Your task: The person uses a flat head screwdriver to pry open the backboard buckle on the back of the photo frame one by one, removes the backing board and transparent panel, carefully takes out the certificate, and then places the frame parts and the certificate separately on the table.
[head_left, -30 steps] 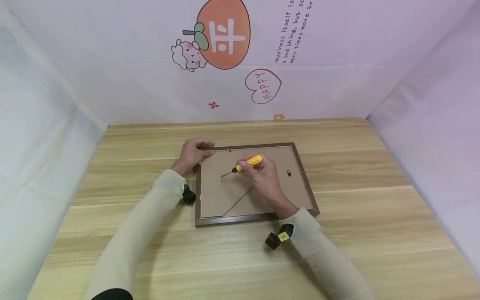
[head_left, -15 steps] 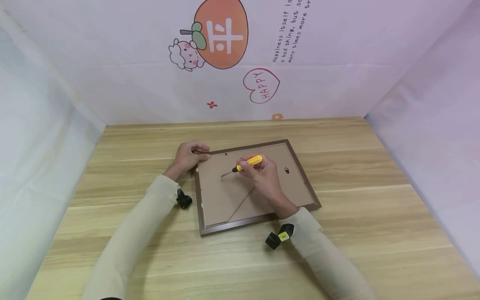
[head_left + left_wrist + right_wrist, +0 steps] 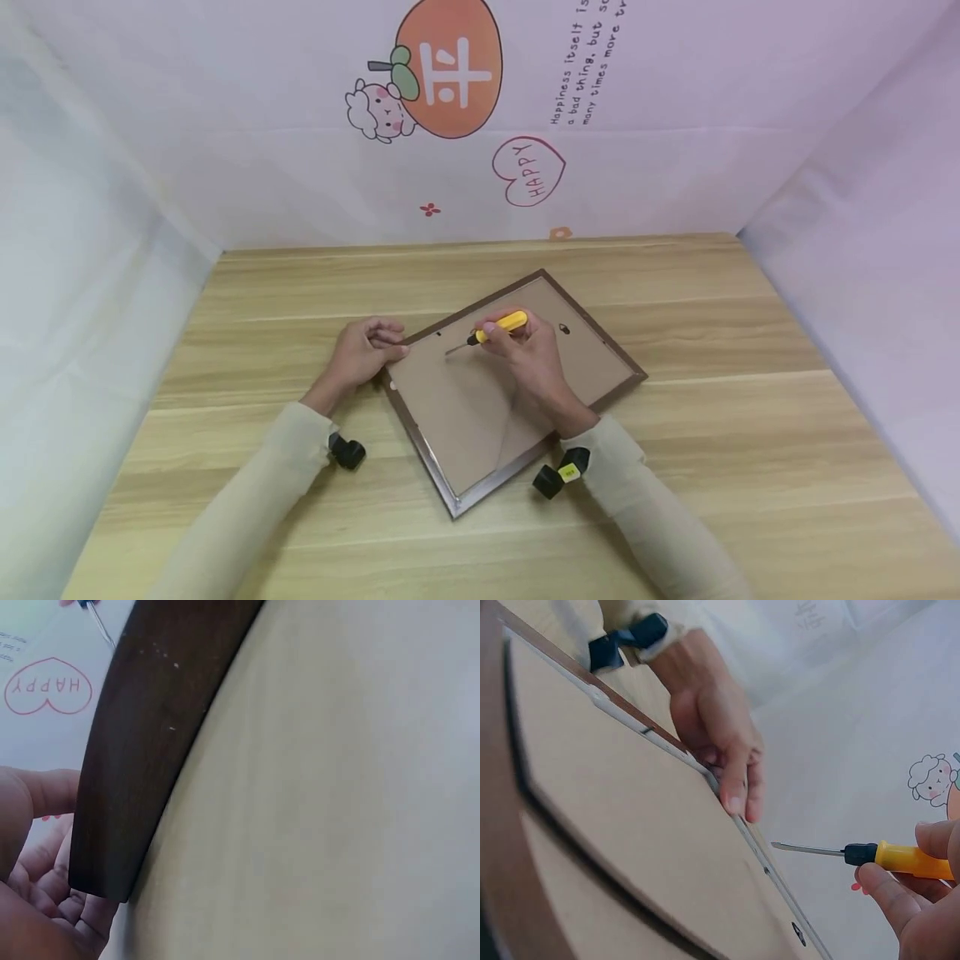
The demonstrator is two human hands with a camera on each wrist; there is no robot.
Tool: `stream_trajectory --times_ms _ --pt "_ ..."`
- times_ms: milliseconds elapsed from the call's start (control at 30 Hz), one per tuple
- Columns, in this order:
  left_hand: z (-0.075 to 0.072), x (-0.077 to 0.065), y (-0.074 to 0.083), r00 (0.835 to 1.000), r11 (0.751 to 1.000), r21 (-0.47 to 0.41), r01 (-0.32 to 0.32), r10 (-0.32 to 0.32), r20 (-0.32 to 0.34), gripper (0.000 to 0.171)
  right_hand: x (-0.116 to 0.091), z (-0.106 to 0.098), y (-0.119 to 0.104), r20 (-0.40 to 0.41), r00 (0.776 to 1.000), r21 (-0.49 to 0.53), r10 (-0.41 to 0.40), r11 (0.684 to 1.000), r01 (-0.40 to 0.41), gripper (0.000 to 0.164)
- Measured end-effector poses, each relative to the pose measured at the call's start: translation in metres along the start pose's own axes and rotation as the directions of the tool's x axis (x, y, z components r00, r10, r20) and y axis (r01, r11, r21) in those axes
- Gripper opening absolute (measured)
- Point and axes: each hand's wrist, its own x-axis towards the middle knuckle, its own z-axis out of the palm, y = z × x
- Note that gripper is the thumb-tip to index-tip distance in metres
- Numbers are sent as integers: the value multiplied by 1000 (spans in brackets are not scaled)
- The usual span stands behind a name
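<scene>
Pic frame (image 3: 498,477) lies back-up on the wood surface (image 3: 750,417), & it's just swung c-clockwise: half a sec ago it sat squarer, now a corner points toward the person. L hand (image 3: 362,352) has come nearer too, pinching the frame's corner, thumb on top. R hand (image 3: 534,362) has hardly budged, gripping the yellow-handled screwdriver (image 3: 501,327). Looks to me like repositioning, not tool work yet.

Head cam puts the driver's tip over the backing board (image 3: 465,417), contact unclear; R wrist cam shows it up in the air, apart from the board. L wrist cam alone gives the frame's dark outer side, w/ fingers curled by the corner.
</scene>
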Motion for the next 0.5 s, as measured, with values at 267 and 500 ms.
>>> stream_trajectory --times_ms 267,500 --pt "3 -26 -5 998 1000 5 25 -24 -58 37 0 -1 1 -4 1000 -4 -8 1000 8 21" --pt "7 -44 -5 995 992 127 16 -3 -103 28 0 -2 1 -9 1000 7 -9 1000 9 23"
